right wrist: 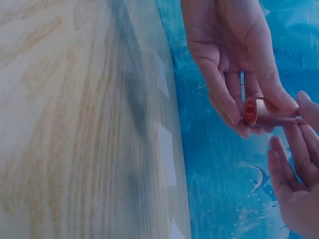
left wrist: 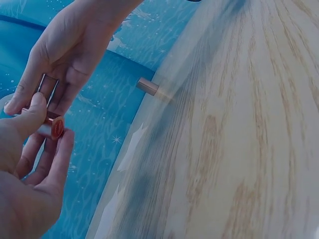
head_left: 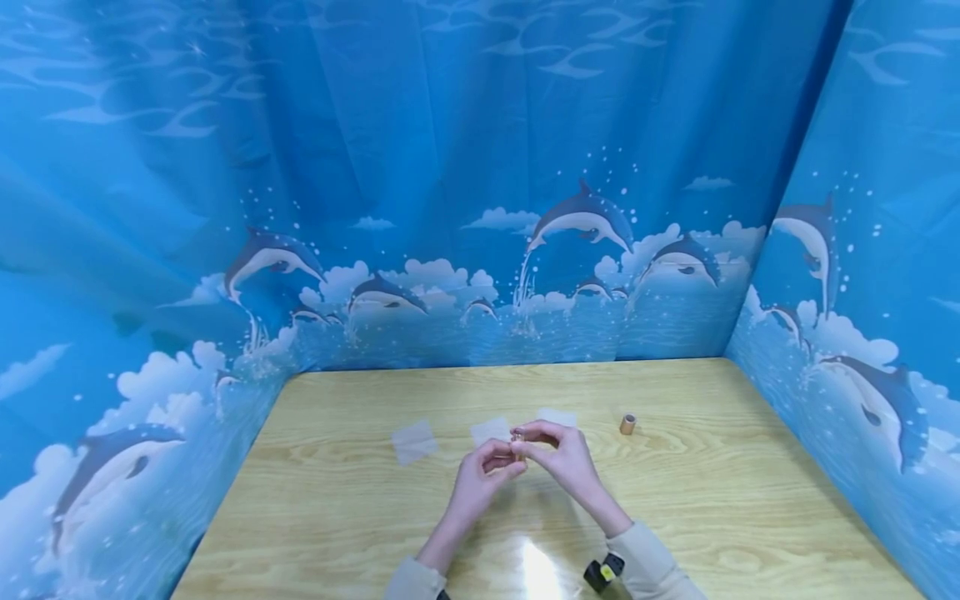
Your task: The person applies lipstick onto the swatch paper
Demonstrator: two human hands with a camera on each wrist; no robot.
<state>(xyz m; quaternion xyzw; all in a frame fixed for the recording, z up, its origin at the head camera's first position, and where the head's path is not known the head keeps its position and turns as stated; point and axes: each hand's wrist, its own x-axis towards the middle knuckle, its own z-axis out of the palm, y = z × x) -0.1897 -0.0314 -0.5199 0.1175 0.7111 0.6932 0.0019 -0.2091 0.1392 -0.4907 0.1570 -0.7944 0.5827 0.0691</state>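
A rose-gold lipstick tube [head_left: 518, 450] is held between both hands above the table. My left hand [head_left: 480, 483] grips its body between thumb and fingers. From the other side, my right hand [head_left: 558, 454] pinches the upper end with thumb and fingertips. A red label marks the base of the lipstick [left wrist: 56, 128] in the left wrist view, and the same base of the lipstick [right wrist: 251, 111] shows in the right wrist view. Fingers hide much of the upper end. A copper-coloured cap [head_left: 627, 425] stands on the table to the right, its hollow top facing up.
Three thin white sheets lie on the wooden table [head_left: 337, 500]: a left sheet [head_left: 414, 442], a middle sheet [head_left: 491, 429] and a right sheet [head_left: 557, 416], partly behind the hands. A blue dolphin-print curtain [head_left: 450, 167] encloses the table's back and sides.
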